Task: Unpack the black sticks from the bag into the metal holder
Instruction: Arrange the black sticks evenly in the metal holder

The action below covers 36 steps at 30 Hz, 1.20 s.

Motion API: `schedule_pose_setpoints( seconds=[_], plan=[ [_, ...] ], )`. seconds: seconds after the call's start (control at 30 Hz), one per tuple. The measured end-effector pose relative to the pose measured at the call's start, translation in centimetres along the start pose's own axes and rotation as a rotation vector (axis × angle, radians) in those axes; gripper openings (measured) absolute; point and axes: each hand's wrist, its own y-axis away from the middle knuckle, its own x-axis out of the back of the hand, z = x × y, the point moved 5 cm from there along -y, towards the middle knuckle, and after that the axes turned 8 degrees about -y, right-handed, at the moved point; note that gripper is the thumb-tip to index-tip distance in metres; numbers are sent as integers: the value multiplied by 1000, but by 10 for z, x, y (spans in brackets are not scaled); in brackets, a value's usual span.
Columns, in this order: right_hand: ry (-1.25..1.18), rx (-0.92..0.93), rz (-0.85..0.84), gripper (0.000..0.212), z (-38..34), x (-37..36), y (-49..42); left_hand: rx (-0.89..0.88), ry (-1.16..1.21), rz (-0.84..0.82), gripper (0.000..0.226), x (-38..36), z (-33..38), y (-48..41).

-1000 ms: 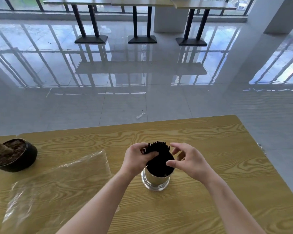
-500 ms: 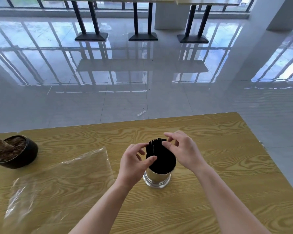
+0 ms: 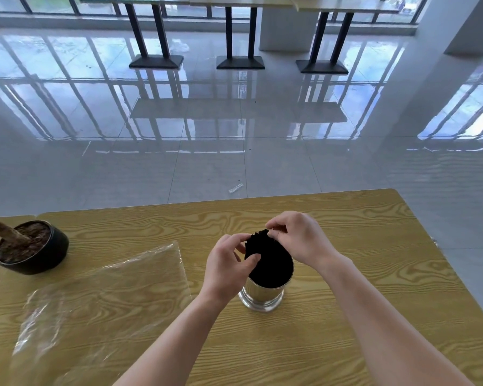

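The thin black sticks [image 3: 265, 254] stand bundled in the shiny round metal holder [image 3: 262, 298] on the wood-grain table [image 3: 346, 316]. The left hand [image 3: 226, 267] and right hand [image 3: 299, 236] pinch their tops; the crinkled clear bag [image 3: 101, 296] lies flat alongside.

Both bare hands, the left hand [image 3: 226, 270] and the right hand [image 3: 299, 237], touch the bundle of thin black sticks [image 3: 265, 256] standing in the shiny cylindrical metal holder [image 3: 261, 298] on the yellow wooden table [image 3: 346, 274].
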Motion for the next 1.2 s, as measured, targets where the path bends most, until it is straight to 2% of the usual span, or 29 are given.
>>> schedule_pose_setpoints(
  seconds=[0.13, 0.27, 0.37, 0.5, 0.67, 0.83, 1.0, 1.2],
  plan=[
    [27, 54, -80, 32, -8, 3, -4, -12, -19, 3, 34, 1, 2, -1],
    [58, 94, -154, 14, -14, 3, -9, -8, -32, 1, 34, 1, 4, -2],
    [46, 106, -168, 11, -14, 3, -9, -4, -43, -1, 32, 2, 4, -2],
    [10, 101, -99, 7, -10, 9, -9, 3, -44, 11, 28, 5, 5, -2],
    [-1, 114, -41, 6, -10, 21, -11, -47, -74, 90, 34, 10, 20, -7],
    [-17, 131, -4, 8, -13, 28, -9, -139, -193, 100, 39, 11, 41, -18],
    [-46, 161, 85, 8, -26, 55, -10, -176, -173, 229, 29, 20, 49, -14],
    [-141, 183, 210, 19, -52, 111, -2, -124, -31, 212, 9, 16, 53, 2]
  ],
)
